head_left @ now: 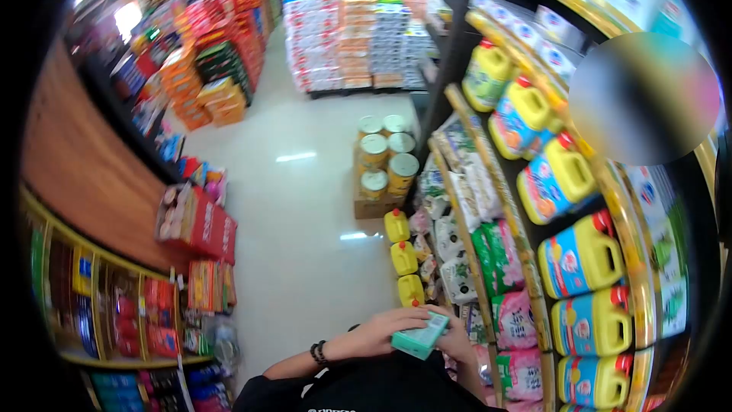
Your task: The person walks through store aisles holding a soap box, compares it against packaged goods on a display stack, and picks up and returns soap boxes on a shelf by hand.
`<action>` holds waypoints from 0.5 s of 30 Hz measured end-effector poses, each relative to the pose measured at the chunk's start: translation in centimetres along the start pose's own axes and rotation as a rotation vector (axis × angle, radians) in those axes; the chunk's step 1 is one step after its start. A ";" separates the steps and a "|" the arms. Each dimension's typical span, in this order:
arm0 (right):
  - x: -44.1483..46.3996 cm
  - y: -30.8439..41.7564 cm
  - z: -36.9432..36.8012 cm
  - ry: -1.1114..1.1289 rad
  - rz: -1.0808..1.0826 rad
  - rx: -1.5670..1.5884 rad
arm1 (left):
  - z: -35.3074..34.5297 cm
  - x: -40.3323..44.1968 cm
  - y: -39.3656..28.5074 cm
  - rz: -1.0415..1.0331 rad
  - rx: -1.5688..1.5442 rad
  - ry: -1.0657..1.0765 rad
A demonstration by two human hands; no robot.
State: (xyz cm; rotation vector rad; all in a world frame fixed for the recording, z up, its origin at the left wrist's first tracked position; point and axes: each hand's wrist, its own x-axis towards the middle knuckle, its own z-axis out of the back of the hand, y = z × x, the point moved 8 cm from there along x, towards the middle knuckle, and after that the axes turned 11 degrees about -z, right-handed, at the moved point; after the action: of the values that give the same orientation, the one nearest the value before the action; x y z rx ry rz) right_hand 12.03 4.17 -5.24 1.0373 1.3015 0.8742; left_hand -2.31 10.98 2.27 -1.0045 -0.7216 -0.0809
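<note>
A small teal box [418, 339] with a pale printed label is held close in front of my dark shirt. My left hand [387, 328], with dark beads at the wrist, has its fingers laid over the box's far left side. On the other side my right hand [456, 339] grips the box's right edge; part of its fingers is hidden. The shelf with yellow jugs [583, 324] stands to the right of my hands. Just beyond them on the floor are yellow bottles [409, 290] with red caps.
Lower shelves on the right hold pink bags [515, 319]. Ahead on the aisle floor stands a carton of large tins [374, 151]. Stacked packs [343, 38] stand at the aisle's far end. To the left are a red box [206, 225] and a glass-fronted cabinet [114, 297].
</note>
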 end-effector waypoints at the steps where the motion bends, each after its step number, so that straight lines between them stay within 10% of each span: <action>1: 1.5 -0.8 -1.9 0.080 -0.012 -0.019 | 1.3 -2.2 0.6 0.090 0.004 -0.055; 15: 18.4 3.6 -15.9 0.692 -0.096 -0.064 | 13.1 -11.7 4.8 0.481 -0.080 -0.895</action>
State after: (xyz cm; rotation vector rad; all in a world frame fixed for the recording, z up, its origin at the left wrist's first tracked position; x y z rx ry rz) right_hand -1.88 24.29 -7.43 0.6241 1.8608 1.2512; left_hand -16.19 21.02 -3.81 -1.2652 -1.2607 0.8096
